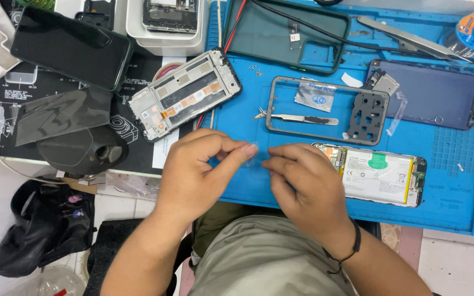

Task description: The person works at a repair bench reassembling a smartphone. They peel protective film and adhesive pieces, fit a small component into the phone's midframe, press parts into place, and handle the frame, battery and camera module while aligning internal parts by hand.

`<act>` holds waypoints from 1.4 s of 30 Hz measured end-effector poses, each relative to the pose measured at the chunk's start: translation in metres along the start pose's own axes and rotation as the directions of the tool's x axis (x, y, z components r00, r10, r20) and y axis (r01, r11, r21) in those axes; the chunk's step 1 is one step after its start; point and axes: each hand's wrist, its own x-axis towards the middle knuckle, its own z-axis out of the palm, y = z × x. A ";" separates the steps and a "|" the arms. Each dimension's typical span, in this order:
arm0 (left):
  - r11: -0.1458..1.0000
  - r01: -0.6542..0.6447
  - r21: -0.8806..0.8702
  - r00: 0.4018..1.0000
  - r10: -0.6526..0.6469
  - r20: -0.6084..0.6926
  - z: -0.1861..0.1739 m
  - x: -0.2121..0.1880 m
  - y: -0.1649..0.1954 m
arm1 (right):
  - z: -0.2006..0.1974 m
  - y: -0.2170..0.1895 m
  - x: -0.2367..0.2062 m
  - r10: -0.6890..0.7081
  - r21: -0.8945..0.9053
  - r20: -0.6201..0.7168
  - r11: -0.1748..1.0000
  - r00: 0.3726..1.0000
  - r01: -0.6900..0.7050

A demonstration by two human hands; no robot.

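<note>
1. Two hands are brought together over the near edge of the blue mat [237, 189]; the left hand [193, 175] and the right hand [305, 183] are both pinched on a small clear film [256, 155], which is held between their fingertips, above the mat.
2. What the film is exactly cannot be told, because it is thin and almost transparent.
3. An opened phone [379, 174] with its battery exposed is laid just beside the right hand, near the front edge of the mat.
4. A bare frame [327, 109] is placed behind the hands at the middle of the mat, and tweezers [303, 118] are laid inside it.
5. A back cover [429, 94] is seen toward the right edge, and a dark case [286, 35] at the far edge.
6. A second stripped chassis [185, 94] is laid across the left edge of the mat.
7. As a judgement, the disassembly seems already done, since the phone is open and its parts are spread; the film is not yet applied anywhere, and the closing of the phone is left.
</note>
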 end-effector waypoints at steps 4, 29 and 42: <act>0.950 -0.284 0.130 0.949 0.259 0.178 -0.012 0.014 0.002 | -0.010 0.005 0.009 0.148 0.085 0.084 0.984 0.985 -0.155; 0.913 -0.148 0.381 0.966 0.216 -0.142 -0.007 -0.009 -0.006 | -0.045 0.009 0.026 0.005 -0.107 0.346 0.994 0.938 0.034; 0.971 -0.053 0.234 0.965 0.110 -0.239 -0.016 -0.045 0.011 | -0.090 0.050 0.031 -0.031 -0.451 0.295 0.877 0.955 0.168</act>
